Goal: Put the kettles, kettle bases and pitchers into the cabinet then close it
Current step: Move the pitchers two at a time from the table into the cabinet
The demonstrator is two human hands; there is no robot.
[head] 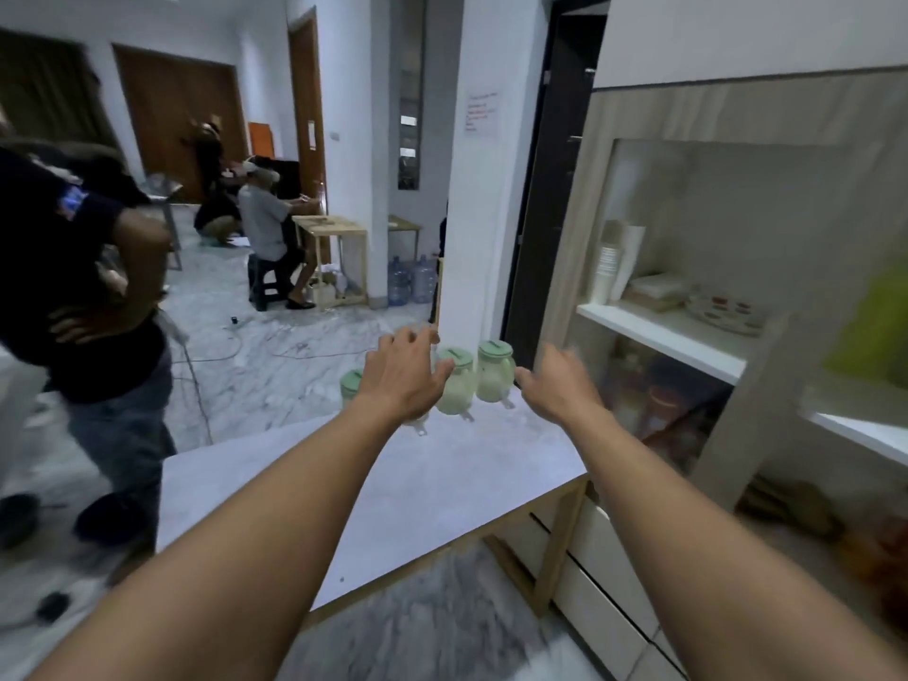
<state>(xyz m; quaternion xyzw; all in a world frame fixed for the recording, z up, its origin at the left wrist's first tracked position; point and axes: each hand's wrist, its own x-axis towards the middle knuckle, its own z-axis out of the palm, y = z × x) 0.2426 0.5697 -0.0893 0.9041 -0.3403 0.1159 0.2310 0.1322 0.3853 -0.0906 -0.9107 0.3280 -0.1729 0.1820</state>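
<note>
Three clear pitchers with pale green lids stand in a row at the far end of a grey table (442, 484): a right pitcher (495, 373), a middle pitcher (456, 388), and a left pitcher (351, 385) mostly hidden by my wrist. My left hand (405, 373) is stretched out over them with relaxed, spread fingers and holds nothing. My right hand (560, 385) hovers just right of the right pitcher, fingers loose, holding nothing. The cabinet (688, 336) stands to the right with open shelves. No kettle or kettle base is in sight.
The cabinet's upper shelf holds stacked paper cups (609, 267) and a patterned plate (727, 312); jars sit on the shelf below. A person in dark clothes (83, 297) stands close on the left of the table. Other people sit at a wooden table farther back.
</note>
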